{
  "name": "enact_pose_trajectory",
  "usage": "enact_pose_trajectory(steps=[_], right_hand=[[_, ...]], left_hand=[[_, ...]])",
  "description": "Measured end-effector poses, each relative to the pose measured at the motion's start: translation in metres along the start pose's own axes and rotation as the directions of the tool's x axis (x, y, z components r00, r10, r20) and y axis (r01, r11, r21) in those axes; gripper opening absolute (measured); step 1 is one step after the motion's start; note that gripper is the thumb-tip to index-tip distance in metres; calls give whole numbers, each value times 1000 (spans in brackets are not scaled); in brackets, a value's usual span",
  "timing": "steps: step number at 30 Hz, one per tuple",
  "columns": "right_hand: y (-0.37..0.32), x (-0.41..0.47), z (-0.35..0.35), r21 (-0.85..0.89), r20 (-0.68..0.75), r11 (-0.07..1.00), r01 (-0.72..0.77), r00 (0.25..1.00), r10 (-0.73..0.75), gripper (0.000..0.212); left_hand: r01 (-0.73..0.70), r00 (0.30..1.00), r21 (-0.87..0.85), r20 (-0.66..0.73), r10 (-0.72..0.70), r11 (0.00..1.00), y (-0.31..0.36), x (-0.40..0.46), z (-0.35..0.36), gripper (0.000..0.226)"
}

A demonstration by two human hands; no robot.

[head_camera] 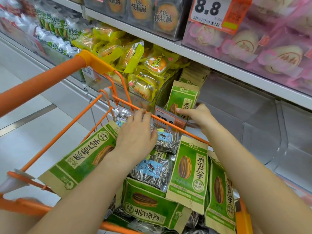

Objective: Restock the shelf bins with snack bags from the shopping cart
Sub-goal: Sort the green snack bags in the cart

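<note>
Your right hand (198,115) hides the lower edge of the green seed bag (183,99) it holds upright at the front of the clear bin (162,92), thumb across its face; the fingers behind cannot be seen. Your left hand (137,132) lies flat, fingers loosely curled, over a clear seed pack (166,141) in the orange cart (50,75); whether it grips is unclear. More green bags (190,171) and clear packs fill the cart near you. The cart's far rim crosses an orange price tag (170,119), covering part of it. Left of the bin sit yellow cake packets (135,65). Right, the white shelf (253,119) stretches away. Pale floor tiles (25,115) lie left.
</note>
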State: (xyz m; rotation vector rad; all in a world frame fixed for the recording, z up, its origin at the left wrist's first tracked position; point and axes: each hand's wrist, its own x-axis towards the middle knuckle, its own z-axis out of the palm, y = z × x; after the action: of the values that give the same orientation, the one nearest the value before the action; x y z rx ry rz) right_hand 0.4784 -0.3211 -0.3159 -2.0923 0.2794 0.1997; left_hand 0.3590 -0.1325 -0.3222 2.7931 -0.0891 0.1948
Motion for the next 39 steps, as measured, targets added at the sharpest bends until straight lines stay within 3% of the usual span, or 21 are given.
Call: enact_pose_trajectory(steps=[3,4,8,11,17,23,26,28,31,34,39], right_hand=[[-7,0,-4,54,175,987,-153,974,141,119],[-7,3,-5,43,208,984,-171,965,159,125],[-7,6,-2,1,233,975,-222,948,216,102],[-4,10,1,16,235,976,-216,950,206,68],[0,12,9,-78,43,996,-31,999,34,59],[-7,1,12,-222,-182,966,133,968,-175,68],[-7,1,15,-219,-226,973,69,967,-120,82],[-7,3,14,-211,-171,977,-38,985,1,94],[-13,3,9,-46,26,992,-114,993,115,91],[-10,16,10,64,141,991,-120,984,110,108],[-20,-3,9,145,189,981,-132,977,103,107]], left_hand=[[-2,1000,6,5,1,1000,1,0,0,55],[-3,1000,7,4,3,1000,1,1,0,55],[-3,1000,0,5,3,1000,1,0,-1,55],[-8,1000,4,8,8,1000,0,0,-1,55],[-15,1000,1,11,15,1000,1,0,-1,55],[-24,999,2,26,24,1000,0,0,-1,57],[-26,999,0,26,26,1000,0,-1,-1,58],[-24,999,-2,24,24,1000,0,-1,-1,58],[-24,999,-5,24,24,1000,0,-1,-1,58],[-29,999,-5,24,29,1000,0,-1,-2,57],[-32,999,-21,25,32,999,-1,0,-2,57]])
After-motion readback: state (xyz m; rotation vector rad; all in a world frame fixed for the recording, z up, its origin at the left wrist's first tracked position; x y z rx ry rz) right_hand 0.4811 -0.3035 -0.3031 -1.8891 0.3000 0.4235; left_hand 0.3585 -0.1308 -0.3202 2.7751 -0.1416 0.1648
